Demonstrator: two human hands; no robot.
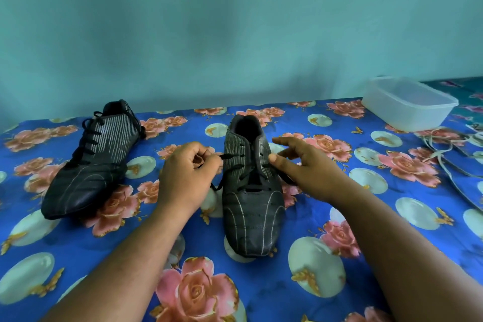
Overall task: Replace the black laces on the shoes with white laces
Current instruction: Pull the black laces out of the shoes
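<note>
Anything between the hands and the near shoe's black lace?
Nothing visible. The left hand already pinches the black lace beside the near shoe; the right hand hovers at its other side, unobstructed.

Centre shoe (252, 206): black with pale stripes, upright, toe toward the viewer, its black lace (230, 165) partly unthreaded, upper eyelets vacant and loose ends trailing off both sides. Second shoe (91, 162): same pattern, lying to the left and angled, black lace fully threaded (untouched). White laces (444, 162) lie loose at far right.
</note>
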